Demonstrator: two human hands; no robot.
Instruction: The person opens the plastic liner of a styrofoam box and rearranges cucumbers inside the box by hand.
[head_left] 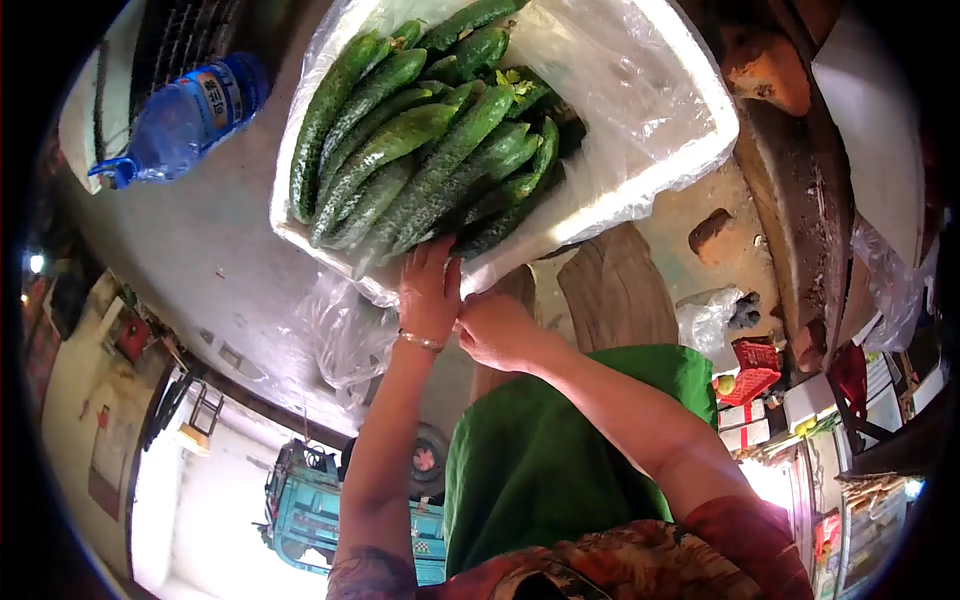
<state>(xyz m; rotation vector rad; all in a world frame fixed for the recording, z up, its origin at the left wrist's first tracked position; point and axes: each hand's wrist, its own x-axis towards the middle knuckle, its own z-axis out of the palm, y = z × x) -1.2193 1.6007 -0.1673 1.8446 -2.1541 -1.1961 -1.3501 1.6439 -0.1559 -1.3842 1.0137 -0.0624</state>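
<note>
A white foam box (690, 150) lined with clear plastic holds several dark green cucumbers (400, 135), piled in its left part. My left hand (430, 292), with a bracelet at the wrist, reaches over the near rim. Its fingers are stretched forward, and the tips lie against the ends of the nearest cucumbers. Just to its right, my right hand (497, 330) is closed in a fist below the rim, beside my left wrist. Whatever its fingers hold is hidden. A loose fold of clear plastic bag (345, 330) hangs under the box, left of my left hand.
A large blue water bottle (185, 118) lies at upper left. A green apron (560, 450) covers my lap. Behind me stand a blue three-wheeled vehicle (310, 500) and a red crate (752, 370). Brick pieces (710, 235) and a plastic bag (708, 322) lie on the floor at right.
</note>
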